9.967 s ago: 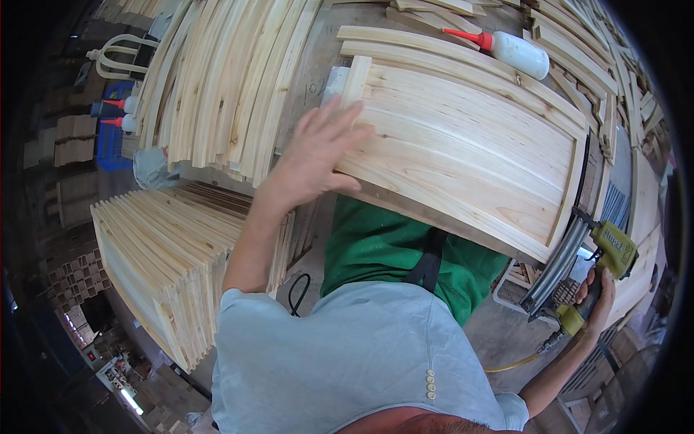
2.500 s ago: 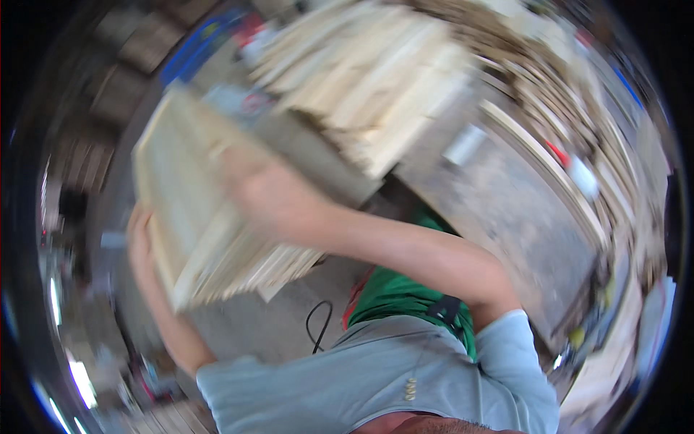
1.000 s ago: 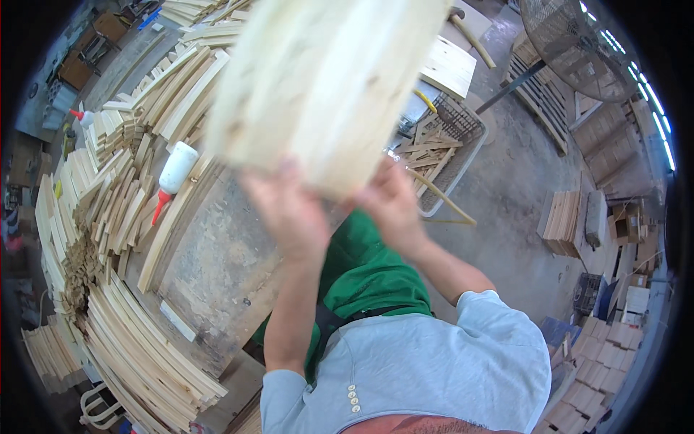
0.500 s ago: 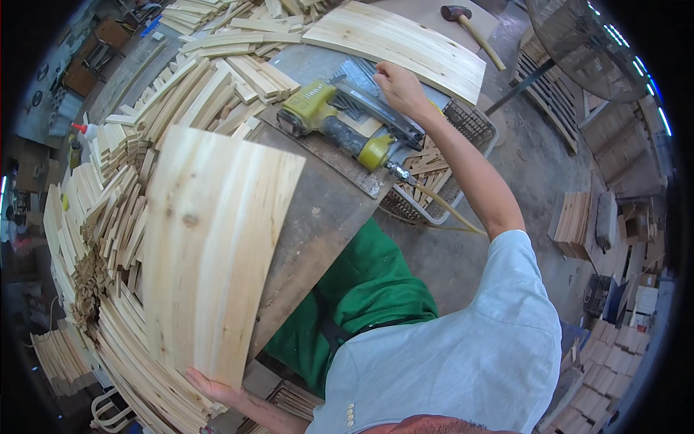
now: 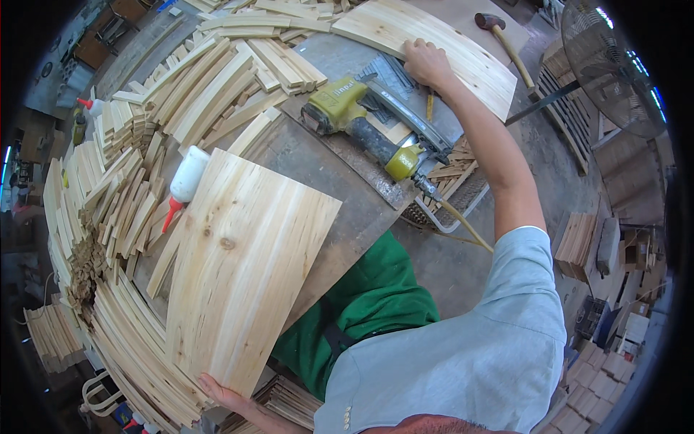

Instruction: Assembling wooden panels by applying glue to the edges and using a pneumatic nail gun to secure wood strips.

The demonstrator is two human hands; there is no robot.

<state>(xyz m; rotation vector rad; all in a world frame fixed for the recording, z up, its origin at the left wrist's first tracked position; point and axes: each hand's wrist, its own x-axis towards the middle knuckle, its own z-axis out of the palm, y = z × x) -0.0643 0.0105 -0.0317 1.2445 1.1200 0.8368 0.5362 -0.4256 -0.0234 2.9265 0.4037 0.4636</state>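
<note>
My left hand (image 5: 223, 394) grips the near end of a pale wooden board (image 5: 253, 253), thumb on its top face and the other fingers hidden underneath. The board lies slanted across the workbench (image 5: 278, 159). Farther off, my right hand (image 5: 428, 64) has its fingers curled at the near edge of a second pale board (image 5: 434, 43); the fingertips are partly hidden. Between the two boards rests a yellow-green nail gun (image 5: 369, 126), its air hose (image 5: 463, 220) trailing to the right. A white glue bottle with a red nozzle (image 5: 185, 181) lies against the first board's left edge.
Piles of wooden strips (image 5: 123, 188) crowd the left and far sides. Beneath the bench's right edge stands a plastic basket (image 5: 463, 202) of wood pieces. A mallet (image 5: 502, 40) lies at the far right, near a standing fan (image 5: 614, 69). Stacked boards (image 5: 576, 246) stand on the right.
My right hand has moved from beside the nail gun's far end onto the second board's near edge. The first board now lies lower, and the glue bottle beside it has come into sight.
</note>
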